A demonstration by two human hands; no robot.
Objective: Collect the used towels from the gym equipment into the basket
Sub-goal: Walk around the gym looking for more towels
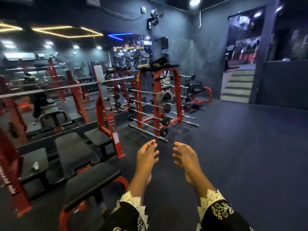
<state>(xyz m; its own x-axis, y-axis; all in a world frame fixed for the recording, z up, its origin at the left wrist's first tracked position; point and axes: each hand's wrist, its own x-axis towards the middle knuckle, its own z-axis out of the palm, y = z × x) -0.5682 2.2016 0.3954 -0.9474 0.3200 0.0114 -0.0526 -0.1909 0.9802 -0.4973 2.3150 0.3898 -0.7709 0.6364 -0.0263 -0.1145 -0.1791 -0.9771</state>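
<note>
A grey towel (164,96) hangs crumpled over the middle bars of the red barbell rack (177,90) ahead of me. A rolled tan towel (143,66) lies on top of that rack. My left hand (146,155) and my right hand (184,155) reach forward side by side over the dark floor, fingers spread, holding nothing. Both are well short of the rack. No basket is in view.
Black padded benches (75,154) in red frames (106,114) stand close on my left before a wall mirror. A long barbell (50,90) crosses above them. Open dark floor (241,147) stretches right toward steps (238,85). A small pale object (35,165) lies on one bench.
</note>
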